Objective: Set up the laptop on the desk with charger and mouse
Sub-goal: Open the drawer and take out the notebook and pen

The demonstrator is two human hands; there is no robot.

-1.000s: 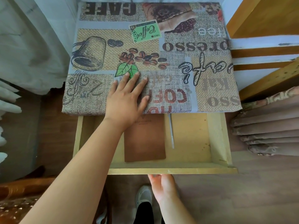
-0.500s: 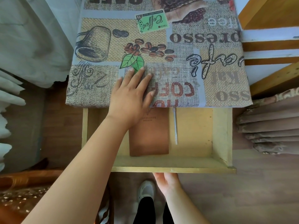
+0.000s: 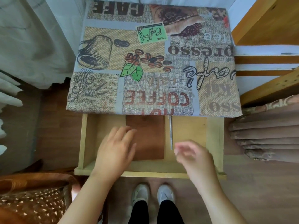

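The desk (image 3: 155, 65) is a small table under a coffee-print cloth, seen from above. Its wooden drawer (image 3: 189, 172) is pulled out below the front edge. A brown notebook (image 3: 149, 135) and a thin metal pen (image 3: 170, 131) lie inside. My left hand (image 3: 115, 149) hovers over the drawer's left part, fingers apart, covering the notebook's left edge. My right hand (image 3: 192, 156) is blurred over the drawer's right part, fingers loosely curled, holding nothing. No laptop, charger or mouse is in view.
White curtains (image 3: 32, 46) hang at the left. A wooden frame (image 3: 265, 21) and folded brown fabric (image 3: 265, 133) stand at the right. A brown spotted cushion (image 3: 32, 206) sits at the bottom left. My shoes (image 3: 153, 196) are on the wooden floor below the drawer.
My left hand has come off the tabletop down over the drawer. My right hand has left the drawer's front underside and risen over the drawer's right part.
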